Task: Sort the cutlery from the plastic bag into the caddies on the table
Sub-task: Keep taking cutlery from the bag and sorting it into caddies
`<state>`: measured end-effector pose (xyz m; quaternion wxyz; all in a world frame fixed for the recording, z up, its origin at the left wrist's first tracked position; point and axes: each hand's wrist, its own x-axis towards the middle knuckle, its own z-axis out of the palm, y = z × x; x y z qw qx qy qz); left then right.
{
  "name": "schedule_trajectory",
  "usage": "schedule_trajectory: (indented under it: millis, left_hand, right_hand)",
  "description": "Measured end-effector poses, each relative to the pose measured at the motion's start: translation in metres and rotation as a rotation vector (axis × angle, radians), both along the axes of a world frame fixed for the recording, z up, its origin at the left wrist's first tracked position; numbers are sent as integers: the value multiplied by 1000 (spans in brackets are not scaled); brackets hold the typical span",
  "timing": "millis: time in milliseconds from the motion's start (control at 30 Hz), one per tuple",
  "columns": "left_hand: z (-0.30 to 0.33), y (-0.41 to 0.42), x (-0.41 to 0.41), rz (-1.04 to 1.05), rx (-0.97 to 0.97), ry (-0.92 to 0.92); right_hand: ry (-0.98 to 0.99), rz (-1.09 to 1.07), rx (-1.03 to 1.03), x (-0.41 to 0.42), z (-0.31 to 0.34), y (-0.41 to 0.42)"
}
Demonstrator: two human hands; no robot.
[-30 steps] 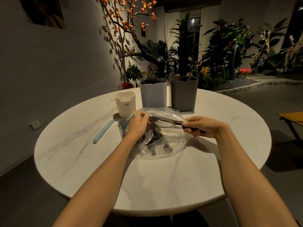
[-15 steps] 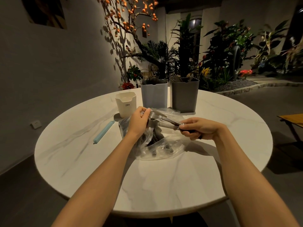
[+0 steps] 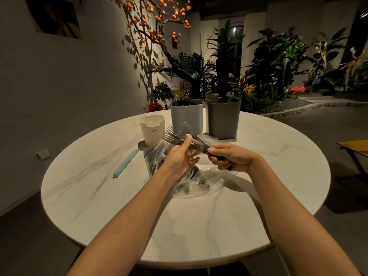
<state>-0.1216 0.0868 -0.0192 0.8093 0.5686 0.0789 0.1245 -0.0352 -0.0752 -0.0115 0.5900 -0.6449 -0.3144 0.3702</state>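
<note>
The right hand (image 3: 232, 158) grips a bunch of cutlery (image 3: 187, 136) by its handles, so the left hand (image 3: 182, 156), fingers loose, can pick out forks (image 3: 169, 134).

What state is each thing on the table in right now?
Plastic bag: open, slumped, cutlery inside.
Cutlery bunch: lifted clear of the bag.
Right hand: grips the bunch's handles.
Left hand: touches the forks.
Two grey caddies: upright, holding cutlery.
White caddy: upright.

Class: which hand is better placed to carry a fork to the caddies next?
Left hand: its fingers already touch the forks. The right hand grips the bundle's handles.
</note>
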Motion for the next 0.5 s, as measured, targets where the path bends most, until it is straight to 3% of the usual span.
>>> schedule_trajectory:
  millis: [167,500]
  left_hand:
    - [1,2,4,212,-56,-30]
    - [6,1,4,283,-229,-215]
  right_hand:
    - [31,-59,16,2,0,2]
    - [26,-133,32,0,-2,3]
